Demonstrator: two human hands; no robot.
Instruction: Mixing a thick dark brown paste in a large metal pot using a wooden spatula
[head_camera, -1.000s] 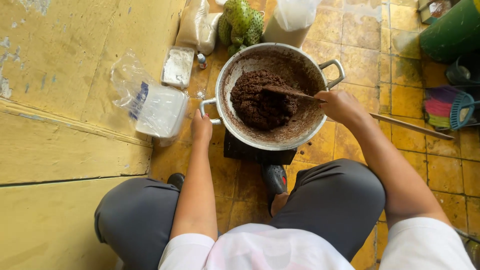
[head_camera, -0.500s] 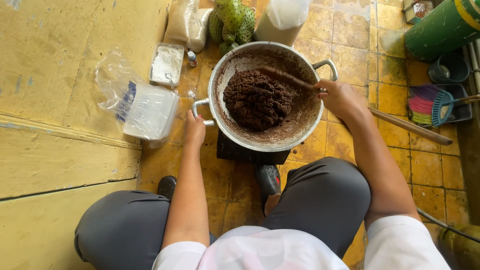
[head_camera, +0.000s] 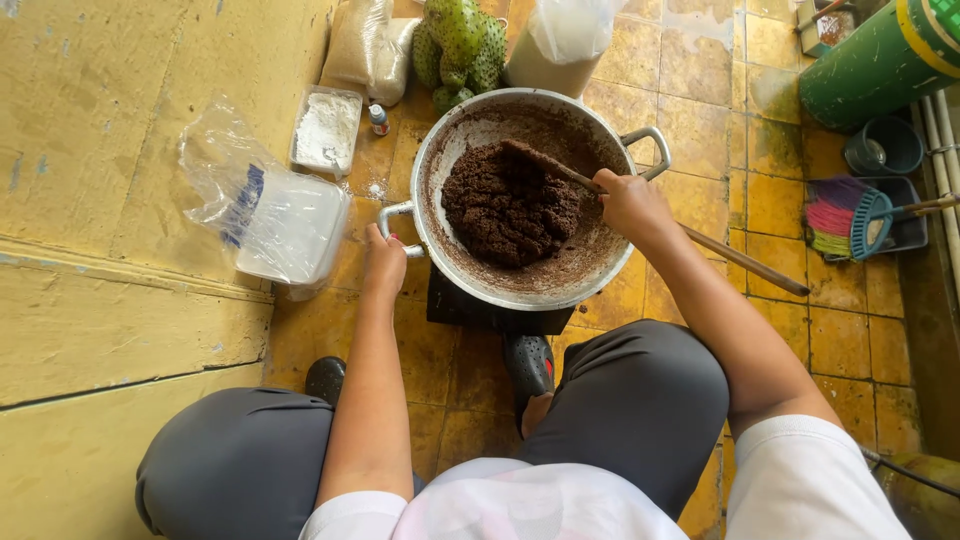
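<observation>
A large metal pot (head_camera: 440, 255) sits on a small black stove (head_camera: 470, 312) on the tiled floor. Inside lies a thick dark brown mass (head_camera: 508, 205). My left hand (head_camera: 385, 262) grips the pot's left handle. My right hand (head_camera: 632, 208) is closed around a long wooden paddle (head_camera: 745, 262), whose blade end is pushed into the top of the brown mass. The paddle's shaft runs out past my wrist toward the lower right.
A clear plastic bag with white contents (head_camera: 275, 220) and a tray of white powder (head_camera: 326, 130) lie left of the pot. Green spiky fruit (head_camera: 460, 45) and white bags (head_camera: 565, 40) stand behind it. A green cylinder (head_camera: 880, 60), a colourful brush (head_camera: 845, 215) and my knees are nearby.
The paddle's blade has swept from the right side of the mass up to its far top edge. My right hand moved with it. The left hand stayed on the handle.
</observation>
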